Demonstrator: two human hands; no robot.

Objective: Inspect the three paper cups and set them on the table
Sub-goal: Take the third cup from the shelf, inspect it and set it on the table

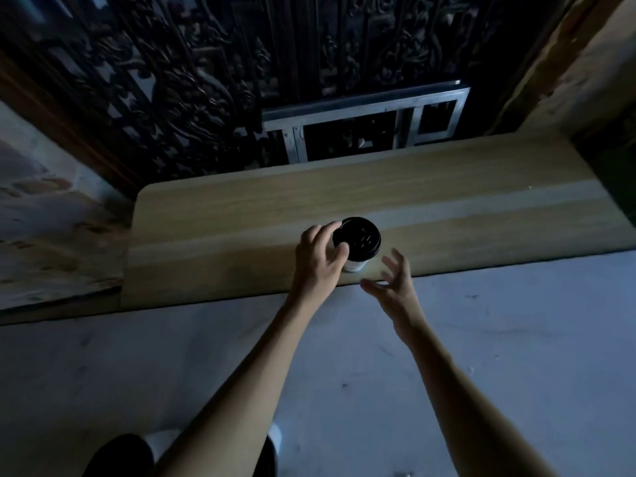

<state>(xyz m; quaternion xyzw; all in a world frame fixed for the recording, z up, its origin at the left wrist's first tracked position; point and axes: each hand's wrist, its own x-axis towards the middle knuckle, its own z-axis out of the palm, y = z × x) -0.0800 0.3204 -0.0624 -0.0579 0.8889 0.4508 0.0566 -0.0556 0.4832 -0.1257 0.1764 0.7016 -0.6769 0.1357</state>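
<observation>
One white paper cup with a black lid [359, 241] stands upright on the light wooden table [447, 215], close to its near edge. My left hand [318, 259] wraps the cup's left side, thumb and fingers touching it just under the lid. My right hand [392, 284] hovers to the cup's right, over the table's near edge, fingers spread and holding nothing. It is a short gap away from the cup. No other cups are in view.
A dark carved wooden screen [172, 80] rises behind the table, with a metal frame [364, 115] at its foot. The pale floor [516, 339] lies below the table edge. A rough wall [585, 80] stands at the right.
</observation>
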